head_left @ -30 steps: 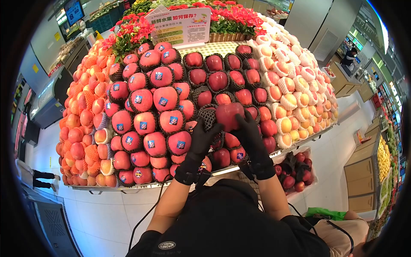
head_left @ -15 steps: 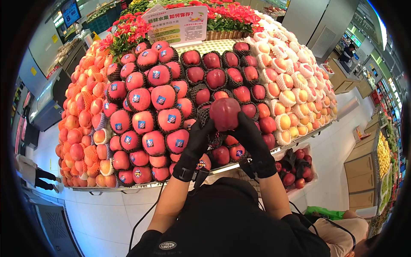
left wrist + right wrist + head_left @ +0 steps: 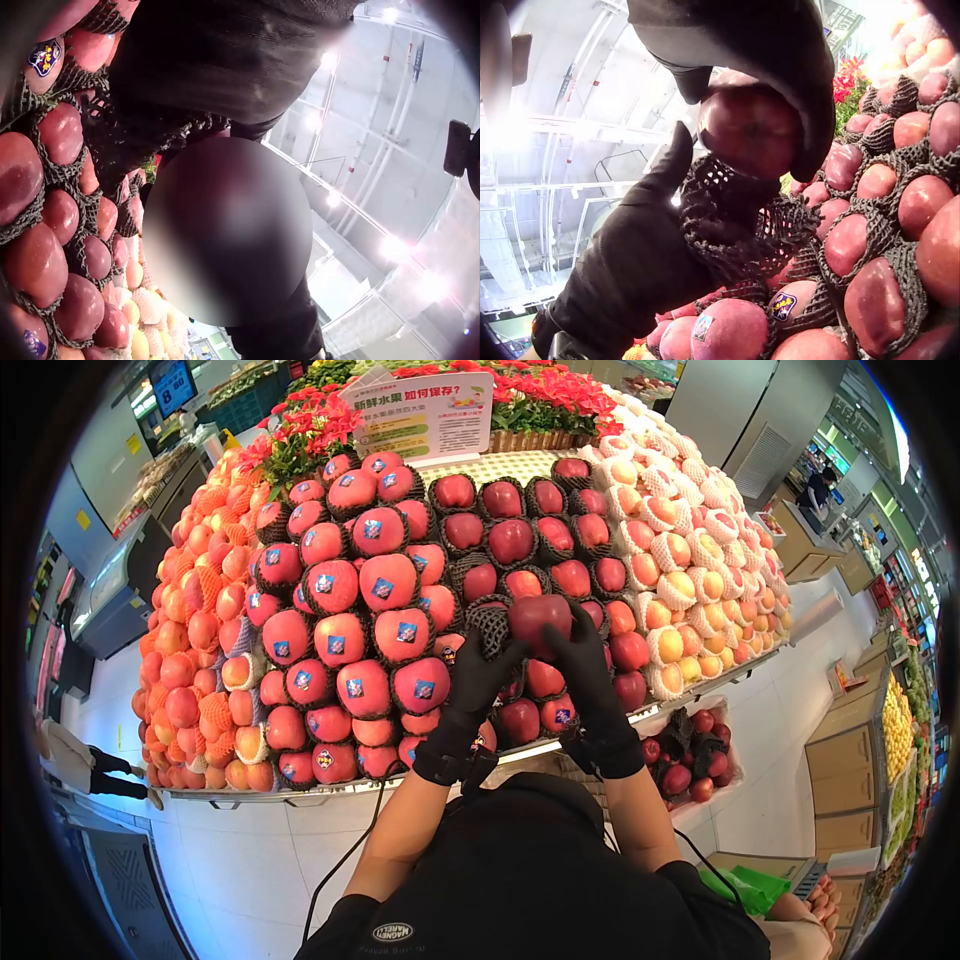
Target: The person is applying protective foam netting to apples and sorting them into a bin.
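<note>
My gloved right hand (image 3: pixel 583 670) grips a dark red apple (image 3: pixel 540 624), fingers and thumb curled round it, above the front of the display. On the other side, my gloved left hand (image 3: pixel 482 685) holds a black foam net sleeve (image 3: pixel 488 624). The right wrist view shows the bare apple (image 3: pixel 751 129) right at the mouth of the open net (image 3: pixel 731 217), the left thumb up beside it. A round blur hides much of the work in the left wrist view. Below and behind the hands sit netted dark red apples (image 3: pixel 511 541).
Large stickered apples (image 3: pixel 387 582) are stacked to the left, and pale netted fruit (image 3: pixel 690 585) to the right. A sign (image 3: pixel 425 420) and red flowers (image 3: pixel 560 405) stand at the back. On the floor at right lies a bag of apples (image 3: pixel 690 760).
Half a second ago the apple was between both hands, in front of the net; now it is a little to the right in my right hand, with the net showing beside it.
</note>
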Motion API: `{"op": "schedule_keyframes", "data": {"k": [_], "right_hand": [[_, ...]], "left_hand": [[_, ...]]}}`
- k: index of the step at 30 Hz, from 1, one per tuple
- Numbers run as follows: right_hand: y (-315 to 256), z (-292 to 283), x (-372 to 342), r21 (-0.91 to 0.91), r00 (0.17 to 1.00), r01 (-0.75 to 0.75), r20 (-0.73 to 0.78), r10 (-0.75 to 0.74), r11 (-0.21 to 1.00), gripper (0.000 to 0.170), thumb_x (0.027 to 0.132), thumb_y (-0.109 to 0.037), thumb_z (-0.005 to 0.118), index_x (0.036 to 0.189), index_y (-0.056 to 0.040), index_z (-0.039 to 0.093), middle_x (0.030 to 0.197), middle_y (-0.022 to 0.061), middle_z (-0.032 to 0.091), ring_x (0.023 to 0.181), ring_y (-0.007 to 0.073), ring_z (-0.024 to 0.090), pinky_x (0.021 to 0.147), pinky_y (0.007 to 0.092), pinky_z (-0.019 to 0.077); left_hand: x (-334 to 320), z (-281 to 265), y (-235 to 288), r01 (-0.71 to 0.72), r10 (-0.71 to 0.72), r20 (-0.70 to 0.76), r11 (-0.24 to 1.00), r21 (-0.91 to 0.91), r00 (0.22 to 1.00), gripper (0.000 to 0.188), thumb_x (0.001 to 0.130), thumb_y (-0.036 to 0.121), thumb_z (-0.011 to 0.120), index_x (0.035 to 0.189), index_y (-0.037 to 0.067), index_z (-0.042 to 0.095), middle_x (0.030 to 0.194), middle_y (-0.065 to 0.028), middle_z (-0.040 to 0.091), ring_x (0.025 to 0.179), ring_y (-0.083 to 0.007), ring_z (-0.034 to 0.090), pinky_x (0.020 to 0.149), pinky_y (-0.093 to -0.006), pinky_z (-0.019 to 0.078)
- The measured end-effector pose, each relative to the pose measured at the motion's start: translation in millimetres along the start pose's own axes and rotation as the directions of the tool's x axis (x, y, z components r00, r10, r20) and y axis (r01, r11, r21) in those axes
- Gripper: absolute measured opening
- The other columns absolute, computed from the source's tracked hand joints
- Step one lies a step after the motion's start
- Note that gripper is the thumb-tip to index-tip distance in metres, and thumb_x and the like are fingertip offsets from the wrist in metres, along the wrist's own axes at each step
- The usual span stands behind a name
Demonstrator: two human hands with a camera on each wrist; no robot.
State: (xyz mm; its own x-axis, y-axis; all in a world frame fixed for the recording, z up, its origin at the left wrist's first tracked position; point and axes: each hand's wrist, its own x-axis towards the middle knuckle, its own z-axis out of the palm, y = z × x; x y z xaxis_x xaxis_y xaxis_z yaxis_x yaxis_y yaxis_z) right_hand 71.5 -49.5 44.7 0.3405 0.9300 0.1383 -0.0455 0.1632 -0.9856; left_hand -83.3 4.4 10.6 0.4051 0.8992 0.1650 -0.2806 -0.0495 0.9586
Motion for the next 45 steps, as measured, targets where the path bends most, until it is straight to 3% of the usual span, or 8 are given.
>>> {"op": "schedule_keyframes", "data": {"k": [10, 14, 18, 22, 28, 31, 39, 45], "right_hand": [[-12.9, -9.5, -5.9, 0.249, 0.964, -0.242, 0.172, 0.203, 0.938, 0.046, 0.095, -0.027, 0.053, 0.134, -0.0033, 0.045, 0.123, 0.0081, 0.053, 0.107, 0.0197, 0.057, 0.085, 0.0327, 0.0516], [-5.6, -8.0, -9.5, -0.147, 0.967, 0.054, 0.254, -0.015, 0.988, 0.046, 0.097, -0.029, 0.050, 0.135, -0.0039, 0.044, 0.125, 0.0093, 0.052, 0.109, 0.0208, 0.057, 0.086, 0.0347, 0.0522], [4.3, -1.9, -11.7, 0.062, 0.968, 0.086, 0.231, -0.099, 0.994, 0.046, 0.096, -0.028, 0.050, 0.135, -0.0032, 0.043, 0.124, 0.0107, 0.052, 0.110, 0.0217, 0.057, 0.087, 0.0336, 0.0522], [-3.0, 4.2, -7.0, 0.373, 0.976, -0.213, 0.115, 0.183, 0.903, 0.049, 0.094, -0.029, 0.054, 0.133, -0.0028, 0.043, 0.124, 0.0119, 0.052, 0.110, 0.0225, 0.056, 0.087, 0.0337, 0.0525], [-3.0, 6.5, 0.1, 0.006, 0.994, -0.106, 0.025, 0.106, 0.994, 0.052, 0.091, -0.028, 0.059, 0.134, -0.0031, 0.043, 0.125, 0.0121, 0.050, 0.111, 0.0218, 0.055, 0.085, 0.0350, 0.0528], [-11.9, 9.4, -5.8, 0.257, 0.986, -0.160, 0.075, 0.146, 0.953, 0.052, 0.092, -0.024, 0.058, 0.136, -0.0029, 0.041, 0.124, 0.0110, 0.051, 0.111, 0.0211, 0.055, 0.085, 0.0322, 0.0526], [-20.1, -2.2, -5.9, -0.128, 0.950, 0.089, 0.309, -0.046, 0.988, 0.039, 0.097, -0.027, 0.050, 0.128, -0.0029, 0.051, 0.122, 0.0073, 0.054, 0.108, 0.0164, 0.057, 0.087, 0.0315, 0.0508], [-47.8, 16.9, -20.3, 0.079, 0.970, 0.047, 0.234, -0.064, 0.996, 0.038, 0.098, -0.024, 0.049, 0.128, -0.0015, 0.049, 0.117, 0.0061, 0.056, 0.103, 0.0138, 0.057, 0.085, 0.0299, 0.0498]], "left_hand": [[-5.1, -10.2, 10.8, 0.186, -0.181, 0.046, 0.928, -0.323, 0.982, 0.035, 0.092, 0.018, 0.062, 0.122, 0.001, 0.055, 0.107, -0.0043, 0.063, 0.092, -0.0125, 0.060, 0.080, -0.0289, 0.0509], [-5.7, -15.6, 3.9, 0.197, -0.182, 0.074, 0.908, -0.370, 0.980, 0.035, 0.093, 0.016, 0.060, 0.123, 0.000, 0.054, 0.110, -0.0050, 0.062, 0.096, -0.0132, 0.060, 0.082, -0.0288, 0.0511], [-4.6, -17.2, 5.5, 0.119, -0.106, 0.069, 0.965, -0.233, 0.992, 0.032, 0.093, 0.015, 0.058, 0.122, 0.000, 0.054, 0.107, -0.0039, 0.062, 0.092, -0.0107, 0.059, 0.079, -0.0277, 0.0509], [-2.4, -16.9, 10.9, 0.080, -0.078, 0.023, 0.984, -0.159, 0.997, 0.036, 0.089, 0.009, 0.063, 0.123, 0.000, 0.054, 0.108, -0.0047, 0.063, 0.094, -0.0116, 0.060, 0.081, -0.0282, 0.0511], [-3.7, -9.2, 5.6, -0.015, 0.013, -0.024, 0.998, -0.069, 1.000, 0.038, 0.085, 0.008, 0.068, 0.121, 0.000, 0.056, 0.108, -0.0052, 0.063, 0.095, -0.0126, 0.060, 0.082, -0.0286, 0.0511], [-0.1, -14.2, 0.1, -0.028, 0.028, -0.007, 0.997, -0.067, 1.000, 0.038, 0.087, 0.009, 0.067, 0.122, 0.000, 0.055, 0.109, -0.0058, 0.062, 0.097, -0.0131, 0.060, 0.082, -0.0290, 0.0513], [-8.6, -22.6, 13.3, 0.216, -0.187, 0.111, 0.882, -0.419, 0.976, 0.035, 0.096, 0.021, 0.056, 0.125, 0.001, 0.053, 0.112, -0.0055, 0.061, 0.098, -0.0138, 0.060, 0.083, -0.0301, 0.0518], [-9.1, -13.2, 18.5, 0.125, -0.120, 0.035, 0.942, -0.312, 0.992, 0.026, 0.095, 0.019, 0.055, 0.114, 0.002, 0.058, 0.099, -0.0042, 0.063, 0.085, -0.0104, 0.060, 0.072, -0.0268, 0.0511]]}}
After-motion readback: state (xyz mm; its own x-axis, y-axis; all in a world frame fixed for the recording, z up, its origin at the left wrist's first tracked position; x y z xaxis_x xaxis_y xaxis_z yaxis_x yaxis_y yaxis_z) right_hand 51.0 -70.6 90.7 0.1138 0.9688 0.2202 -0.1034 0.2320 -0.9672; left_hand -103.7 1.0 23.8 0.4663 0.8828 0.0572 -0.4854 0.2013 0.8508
